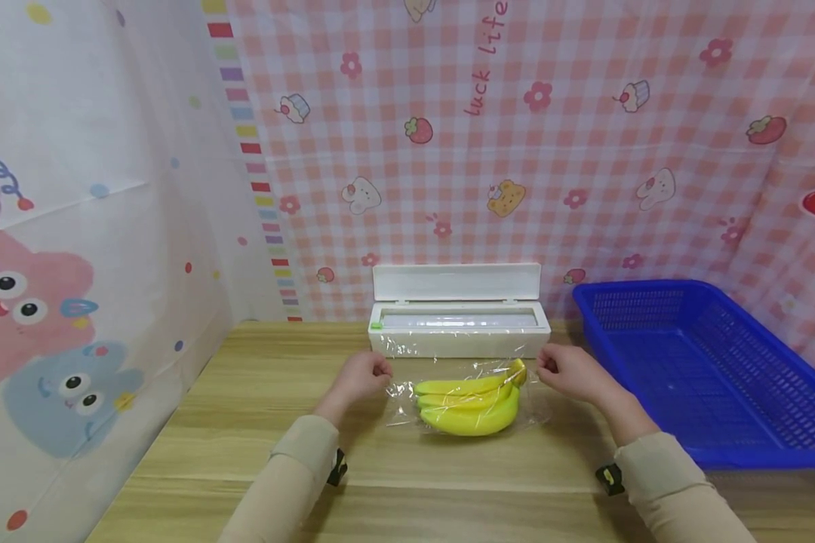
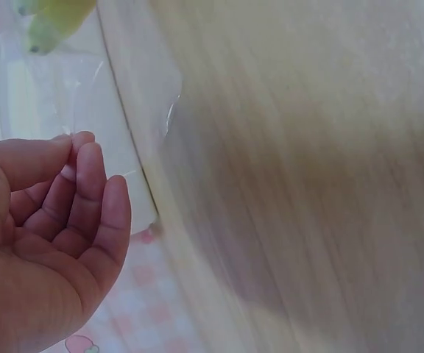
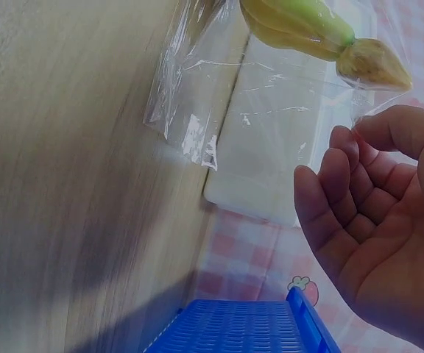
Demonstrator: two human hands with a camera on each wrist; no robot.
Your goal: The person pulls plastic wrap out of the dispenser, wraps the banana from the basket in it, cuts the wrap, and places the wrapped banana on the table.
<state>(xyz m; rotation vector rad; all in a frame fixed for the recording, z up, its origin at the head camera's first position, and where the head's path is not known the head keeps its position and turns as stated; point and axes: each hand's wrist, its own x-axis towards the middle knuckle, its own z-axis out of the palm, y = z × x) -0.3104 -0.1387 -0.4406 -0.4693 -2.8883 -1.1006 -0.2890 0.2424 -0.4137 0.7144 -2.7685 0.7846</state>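
A bunch of yellow-green bananas [image 1: 469, 403] lies on the table, its stem pointing to the upper right. Clear plastic film [image 3: 197, 129] covers it and spreads past both its ends. My left hand [image 1: 365, 375] pinches the film between thumb and index finger at the left. On the other side, my right hand [image 1: 569, 369] pinches the film near the stem, thumb against index finger. Just behind the bananas stands a white cling film box [image 1: 458, 343] with its lid [image 1: 456, 283] raised. In the left wrist view, only the tips of the bananas [image 2: 57, 26] show.
To the right of my right hand sits a large blue plastic basket [image 1: 702, 377]. Checked pink cloth [image 1: 462, 158] hangs behind the wooden table [image 1: 244, 422], and a white printed cloth [image 1: 109, 302] hangs along the left side.
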